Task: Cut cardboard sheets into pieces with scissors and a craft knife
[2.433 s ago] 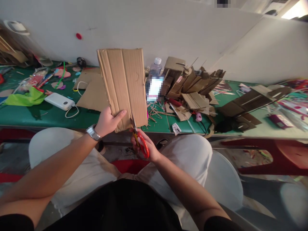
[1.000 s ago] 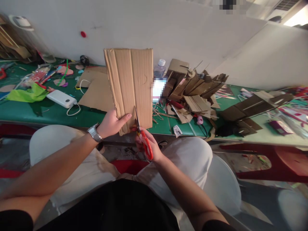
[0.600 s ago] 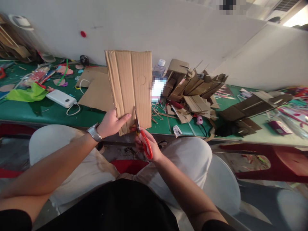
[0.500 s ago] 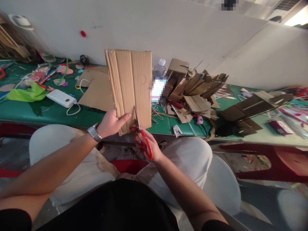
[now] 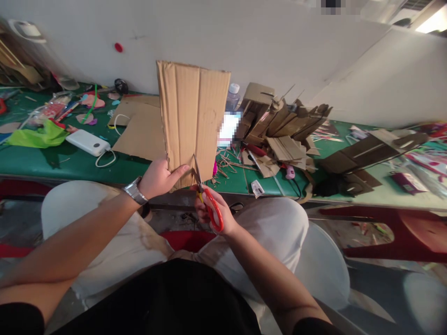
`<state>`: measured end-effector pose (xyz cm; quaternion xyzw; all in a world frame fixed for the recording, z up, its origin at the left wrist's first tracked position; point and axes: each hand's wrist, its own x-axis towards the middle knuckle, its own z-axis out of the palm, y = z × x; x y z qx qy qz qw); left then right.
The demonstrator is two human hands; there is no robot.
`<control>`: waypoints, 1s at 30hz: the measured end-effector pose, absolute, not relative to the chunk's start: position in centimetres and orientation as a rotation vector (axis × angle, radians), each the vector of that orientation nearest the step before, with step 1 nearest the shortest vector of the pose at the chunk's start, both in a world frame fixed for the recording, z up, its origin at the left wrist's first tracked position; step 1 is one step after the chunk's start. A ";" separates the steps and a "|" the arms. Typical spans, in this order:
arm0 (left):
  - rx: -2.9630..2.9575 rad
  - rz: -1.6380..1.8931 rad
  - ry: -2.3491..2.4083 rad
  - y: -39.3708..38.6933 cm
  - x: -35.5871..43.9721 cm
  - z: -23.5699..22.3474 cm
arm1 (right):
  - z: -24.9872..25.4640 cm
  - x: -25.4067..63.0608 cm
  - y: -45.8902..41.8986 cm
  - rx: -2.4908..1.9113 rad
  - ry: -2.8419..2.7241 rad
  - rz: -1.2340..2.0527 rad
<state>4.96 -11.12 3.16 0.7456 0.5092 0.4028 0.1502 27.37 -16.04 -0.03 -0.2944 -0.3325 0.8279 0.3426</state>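
Note:
A tall piece of cardboard (image 5: 193, 111) with lengthwise creases stands upright in front of me, held at its lower left edge. My left hand (image 5: 159, 179) grips that edge, the thumb lying flat across the near face and the other fingers hidden behind. In my right hand (image 5: 216, 209) are scissors (image 5: 213, 211) with red handles, pointing up and away. One blade lies over the near face of the cardboard close to its bottom edge; where the other blade runs I cannot see fully.
On the green table (image 5: 136, 170) lie a white power bank (image 5: 88, 142), a flat cardboard sheet (image 5: 139, 132) and a lime-green cloth or bag (image 5: 38, 136). Cardboard scraps (image 5: 286, 153), a clear bottle (image 5: 233, 97) and a cardboard construction (image 5: 366, 151) are to the right.
The cardboard has tilted, its top moving up and to the right and its lower right corner drawing inward. A pink item now shows beside its lower right edge. Both hands stay nearly in place.

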 end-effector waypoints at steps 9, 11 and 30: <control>2.215 1.168 1.433 -11.0 4.6 3.6 | 0.1 27.6 -15.9 -0.726 -0.911 2.153; 2.232 1.165 1.431 -11.1 4.6 3.6 | 0.0 27.6 -15.9 -0.704 -0.949 2.131; 2.579 0.914 1.584 -9.6 2.5 3.2 | 0.6 28.2 -15.9 -0.652 -1.068 2.102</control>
